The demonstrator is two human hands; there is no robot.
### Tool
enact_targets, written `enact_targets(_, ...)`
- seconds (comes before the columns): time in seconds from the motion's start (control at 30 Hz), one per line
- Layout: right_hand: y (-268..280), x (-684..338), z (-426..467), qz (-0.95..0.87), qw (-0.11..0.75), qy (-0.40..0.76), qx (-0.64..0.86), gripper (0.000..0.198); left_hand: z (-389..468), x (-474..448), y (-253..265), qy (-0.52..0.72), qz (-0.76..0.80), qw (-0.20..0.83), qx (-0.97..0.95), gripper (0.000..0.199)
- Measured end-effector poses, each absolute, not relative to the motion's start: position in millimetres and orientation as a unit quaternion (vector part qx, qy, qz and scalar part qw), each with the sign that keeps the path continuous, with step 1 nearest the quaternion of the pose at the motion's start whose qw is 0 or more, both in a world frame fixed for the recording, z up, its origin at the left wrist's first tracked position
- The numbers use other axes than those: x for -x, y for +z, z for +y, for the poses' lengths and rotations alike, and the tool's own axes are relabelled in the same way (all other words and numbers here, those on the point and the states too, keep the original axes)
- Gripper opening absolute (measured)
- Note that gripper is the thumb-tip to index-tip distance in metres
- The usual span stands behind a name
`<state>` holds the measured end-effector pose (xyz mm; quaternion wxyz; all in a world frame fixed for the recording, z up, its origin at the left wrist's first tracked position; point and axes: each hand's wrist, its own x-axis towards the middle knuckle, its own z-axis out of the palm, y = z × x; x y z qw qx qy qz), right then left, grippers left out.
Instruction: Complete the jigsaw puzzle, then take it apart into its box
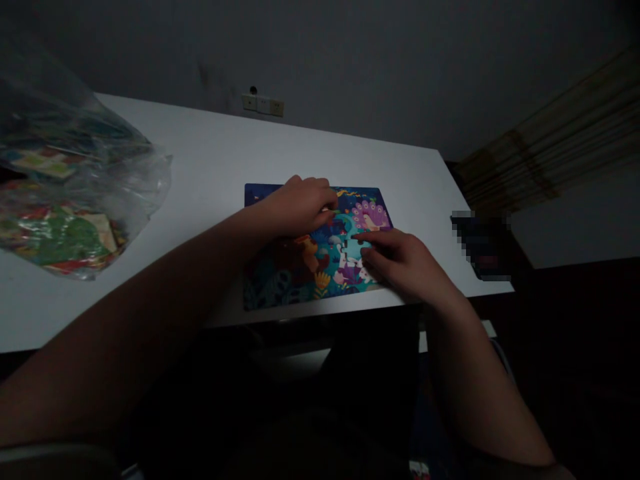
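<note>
Puzzle [327,263] beneath left hand [303,205], hold unclear, and right hand [403,261], fingers [377,237] parted

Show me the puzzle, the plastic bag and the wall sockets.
Puzzle [326,259]: head view, on its printed surface near the middle.
Plastic bag [136,185]: head view, on crumpled clear film toward its right side.
Wall sockets [263,105]: head view, on the middle panel of three.

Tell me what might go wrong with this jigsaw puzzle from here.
The jigsaw puzzle lies close to the front edge of the table, so a pull might slide it over. The left hand lies across its upper part and could shift pieces. The light is dim, so the right hand might misalign a piece.
</note>
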<state>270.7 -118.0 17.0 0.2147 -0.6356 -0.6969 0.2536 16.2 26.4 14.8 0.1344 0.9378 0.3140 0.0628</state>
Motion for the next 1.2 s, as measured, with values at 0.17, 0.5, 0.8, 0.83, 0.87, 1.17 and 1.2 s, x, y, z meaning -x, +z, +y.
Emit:
enact_targets(0.17, 33, -269, -100, -0.783, 0.144, 0.265, 0.543, 0.033, 30, -16, 5, 0.091, 0.31, 0.141, -0.936, 0.038)
enact_targets(0.5, 42, -262, -104, -0.818, 0.108, 0.123, 0.552, 0.029, 31, -18, 6, 0.091, 0.32, 0.164, -0.929, 0.038)
enact_targets(0.8, 36, -265, -109, -0.764, 0.189, 0.206, 0.582, 0.016, 31, -18, 7, 0.084, 0.326, 0.161, -0.928, 0.038)
enact_targets(0.83, 33, -265, -112, -0.728, 0.231, 0.245, 0.597, 0.015, 31, -18, 7, 0.086, 0.325, 0.161, -0.928, 0.038)
enact_targets(0.87, 29, -264, -115, -0.685, 0.274, 0.287, 0.611, 0.018, 31, -19, 7, 0.087, 0.324, 0.161, -0.928, 0.038)
enact_targets(1.17, 3, -255, -133, -0.554, 0.354, 0.354, 0.665, 0.029, 31, -18, 5, 0.1, 0.317, 0.152, -0.931, 0.034)
enact_targets(1.2, 2, -255, -133, -0.558, 0.352, 0.352, 0.664, 0.028, 32, -18, 5, 0.1, 0.318, 0.153, -0.931, 0.034)
